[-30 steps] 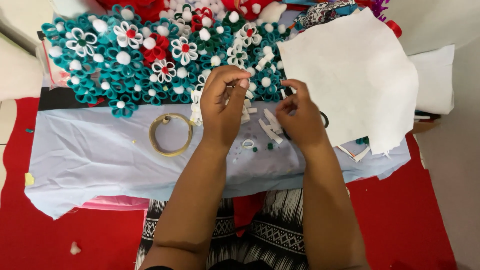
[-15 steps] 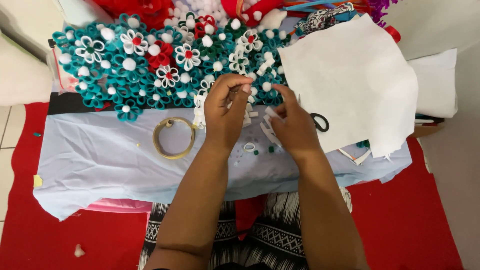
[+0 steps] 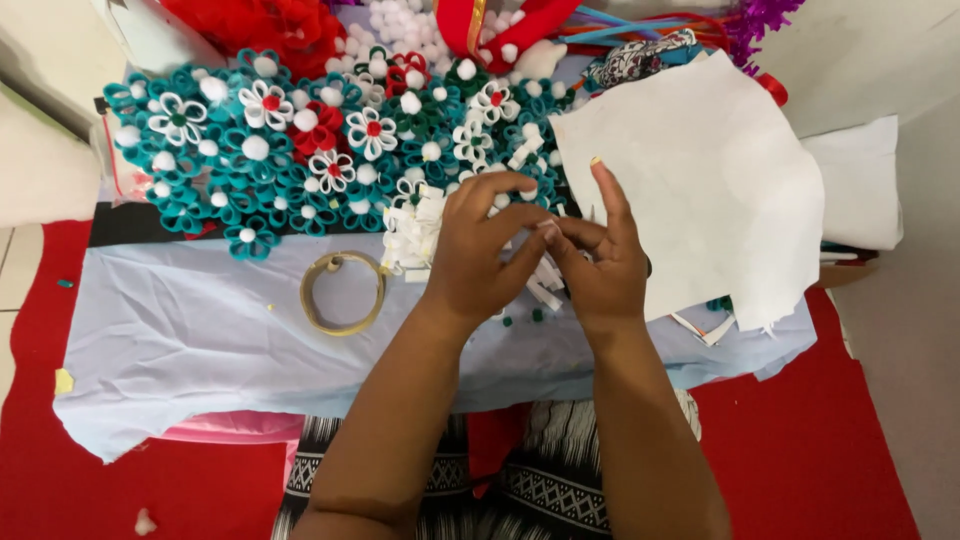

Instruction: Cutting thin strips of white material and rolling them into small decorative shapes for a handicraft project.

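Both hands, left hand (image 3: 480,250) and right hand (image 3: 600,265), are pinching a small white paper strip (image 3: 545,232) between them; the teal, white and red rolled-paper flower panel (image 3: 300,150) beyond looks largely filled, loose white strips (image 3: 410,235) remaining beside.

Home craft corner (paper flowers (image 3: 300,150))

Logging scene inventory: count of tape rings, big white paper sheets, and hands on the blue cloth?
Tape ring: 1
Large white paper sheet: 1
Hands: 2, left hand and right hand, fingertips meeting over small white paper strips
Total: 4
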